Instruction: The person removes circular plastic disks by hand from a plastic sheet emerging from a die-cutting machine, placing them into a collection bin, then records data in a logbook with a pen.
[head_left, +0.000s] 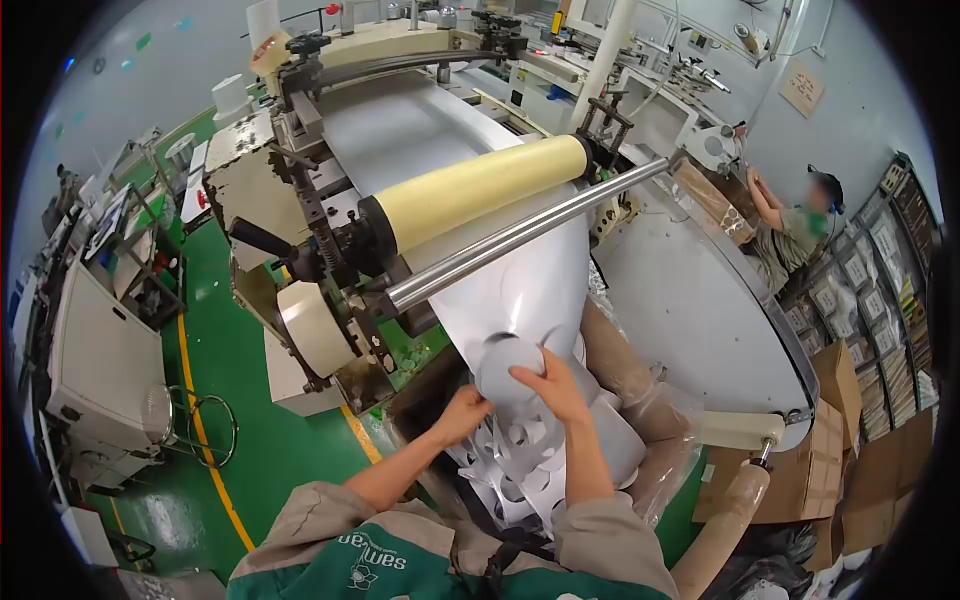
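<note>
**White paper sheet gripped at the machine's near end**

White paper sheet punched with round holes hung down from the polished steel roller bar at the near end of the cream-coloured metal machine. Its lower part was gathered between both hands. The left hand was clenched on the sheet's left edge, fingers curled tight into the paper. The right hand lay just beside it, fingers bent over a round-edged fold of the same sheet and grasping it.

Below the hands, the sheet ran into a crumpled heap of white perforated paper scrap, which sat inside a clear plastic bag. Just above the steel bar lay a pale yellow cylindrical roller, parallel to it. A brown cardboard tube leaned at the bag's right side. The glossy green floor spread to the left of the machine. Well apart, at the machine's far right edge, another person in a green top reached up beside the stacked cardboard boxes.
</note>
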